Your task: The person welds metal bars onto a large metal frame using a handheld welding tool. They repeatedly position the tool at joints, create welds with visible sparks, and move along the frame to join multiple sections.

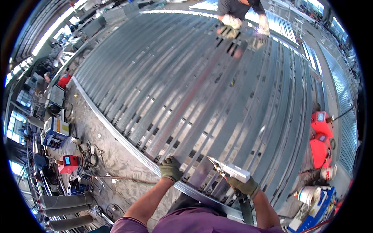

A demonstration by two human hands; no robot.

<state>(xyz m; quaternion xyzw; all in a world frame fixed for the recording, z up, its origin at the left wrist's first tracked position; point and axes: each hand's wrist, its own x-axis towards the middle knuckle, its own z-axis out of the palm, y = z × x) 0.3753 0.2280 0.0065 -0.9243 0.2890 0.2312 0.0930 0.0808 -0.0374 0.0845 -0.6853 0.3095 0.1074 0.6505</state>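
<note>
A large panel of long, parallel metal slats (198, 112) lies in front of me, with a metal rail (128, 146) along its near side. My left hand (171, 170), in a dark green glove, is at that edge with its fingers curled over the end of a slat. In my gloved right hand (245, 186) is a handheld welding gun (235, 171) with a white body and a copper-coloured nozzle. Its tip points forward and left, just over the slats. A thick black hose (244, 207) runs down from the gun's grip.
Across the panel, a co-worker (236, 8) leans over it with light-gloved hands. Red machines (321, 149) and a blue tray (316, 211) stand at right. To the left are a red wire feeder (68, 164), a blue machine (55, 133), grey cylinders (66, 201) and floor cables.
</note>
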